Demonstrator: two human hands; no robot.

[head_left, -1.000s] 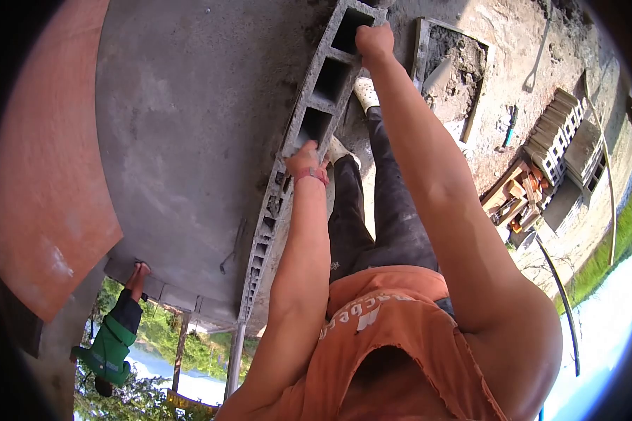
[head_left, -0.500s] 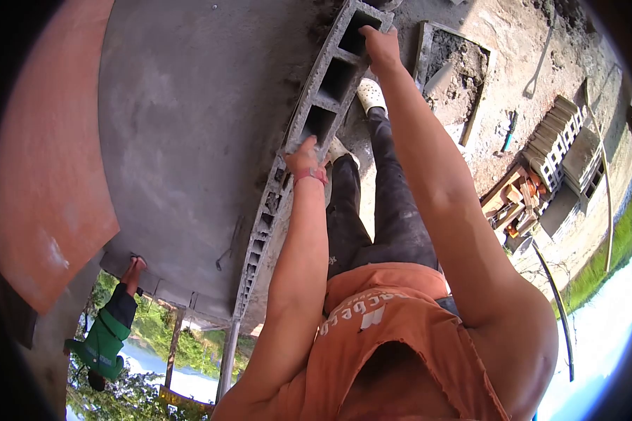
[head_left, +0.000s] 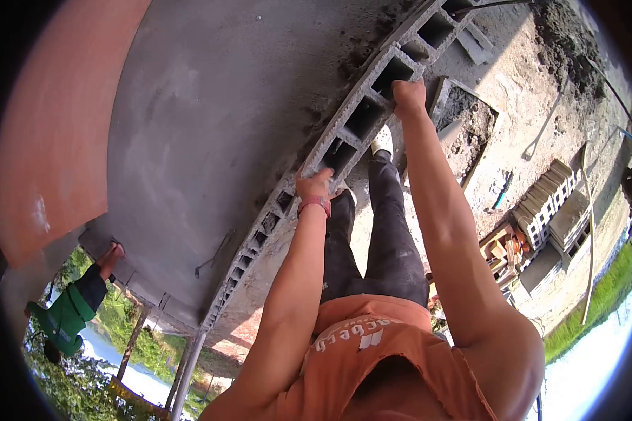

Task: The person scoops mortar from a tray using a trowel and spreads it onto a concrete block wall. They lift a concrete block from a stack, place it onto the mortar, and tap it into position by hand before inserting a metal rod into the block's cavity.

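The grey rendered wall fills the upper left of the frame. Its top course of hollow blocks runs from lower centre toward the upper right. A stack of blocks stands on the ground at the right, with a mortar box above it in the frame. The concrete block lies in line with the course, upper centre. The left hand has its grip curled tight over the block's near end, and the right hand is clenched on its far side wall.
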